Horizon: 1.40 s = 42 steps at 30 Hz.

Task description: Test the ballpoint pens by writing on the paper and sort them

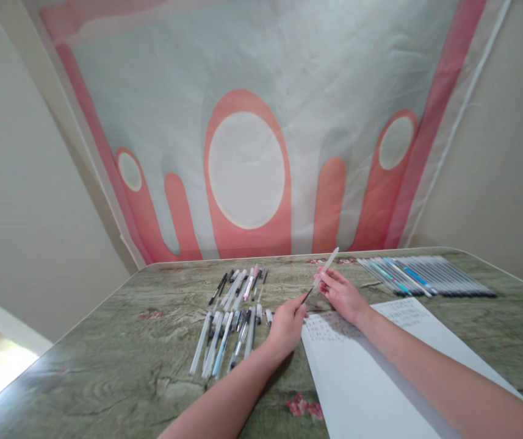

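Note:
My right hand (pixel 342 296) pinches a translucent white pen barrel (pixel 330 262), which slants up toward the back of the table. My left hand (pixel 285 324) is closed around a thin dark pen refill (pixel 307 296). The refill points at the barrel's lower end; whether its tip sits inside I cannot tell. Beneath both hands lies a white sheet of paper (pixel 357 378) with rows of handwriting along its top. Left of my left hand is a group of pen parts (pixel 220 341), white, clear, black and light blue.
Another cluster of pens and caps (pixel 238 286) lies behind the first group. At the back right, a row of clear pens (pixel 453 277) lies side by side, with several blue ones among them. The wood-patterned table (pixel 119 360) meets a wall hanging (pixel 249 171) at its far edge.

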Motion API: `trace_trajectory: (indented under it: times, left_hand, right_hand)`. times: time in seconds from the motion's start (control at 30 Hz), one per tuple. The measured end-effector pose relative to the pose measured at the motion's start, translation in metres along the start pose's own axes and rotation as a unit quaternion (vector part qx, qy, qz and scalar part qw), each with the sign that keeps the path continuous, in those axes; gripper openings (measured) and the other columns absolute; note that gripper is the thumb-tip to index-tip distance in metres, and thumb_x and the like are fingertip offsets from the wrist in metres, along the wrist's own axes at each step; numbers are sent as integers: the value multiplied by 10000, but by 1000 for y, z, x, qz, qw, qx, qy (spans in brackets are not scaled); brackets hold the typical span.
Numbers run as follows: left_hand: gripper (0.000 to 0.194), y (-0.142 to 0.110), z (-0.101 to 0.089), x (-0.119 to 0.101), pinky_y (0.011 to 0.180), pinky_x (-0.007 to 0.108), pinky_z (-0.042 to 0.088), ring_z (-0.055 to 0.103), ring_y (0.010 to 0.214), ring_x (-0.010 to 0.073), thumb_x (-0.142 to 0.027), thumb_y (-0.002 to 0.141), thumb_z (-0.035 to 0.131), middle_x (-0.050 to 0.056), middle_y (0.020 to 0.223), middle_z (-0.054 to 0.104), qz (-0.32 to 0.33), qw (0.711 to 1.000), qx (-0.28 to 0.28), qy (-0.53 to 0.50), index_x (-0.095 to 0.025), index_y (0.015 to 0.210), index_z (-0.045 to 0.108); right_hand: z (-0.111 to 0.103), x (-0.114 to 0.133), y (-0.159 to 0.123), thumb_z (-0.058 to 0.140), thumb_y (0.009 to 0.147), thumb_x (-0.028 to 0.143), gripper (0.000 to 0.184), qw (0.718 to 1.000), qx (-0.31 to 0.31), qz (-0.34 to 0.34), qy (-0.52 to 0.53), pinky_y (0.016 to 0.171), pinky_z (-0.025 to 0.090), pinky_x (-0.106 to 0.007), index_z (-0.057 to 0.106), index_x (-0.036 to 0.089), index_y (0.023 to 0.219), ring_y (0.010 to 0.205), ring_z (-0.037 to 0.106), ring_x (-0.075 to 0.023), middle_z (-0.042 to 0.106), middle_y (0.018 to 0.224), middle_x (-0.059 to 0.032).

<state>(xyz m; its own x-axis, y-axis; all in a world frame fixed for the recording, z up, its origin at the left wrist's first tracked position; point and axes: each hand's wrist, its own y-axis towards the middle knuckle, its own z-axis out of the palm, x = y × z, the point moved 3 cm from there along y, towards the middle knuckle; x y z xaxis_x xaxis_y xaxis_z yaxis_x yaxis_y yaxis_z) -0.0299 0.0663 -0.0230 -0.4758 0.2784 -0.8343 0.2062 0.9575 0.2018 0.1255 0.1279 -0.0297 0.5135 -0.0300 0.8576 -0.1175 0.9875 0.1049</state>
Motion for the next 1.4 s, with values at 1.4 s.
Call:
trace_trajectory:
  times: [1.4]
  left_hand:
    - [114, 1, -4, -22, 652, 205, 475, 608, 689, 107, -116, 847, 414, 71, 777, 624, -241, 704, -36, -667, -102, 832, 526]
  right_hand:
    - [54, 15, -47, 592, 748, 370, 251, 849, 87, -237, -464, 610, 412, -265, 523, 202, 921, 658, 513, -144, 576, 788, -27]
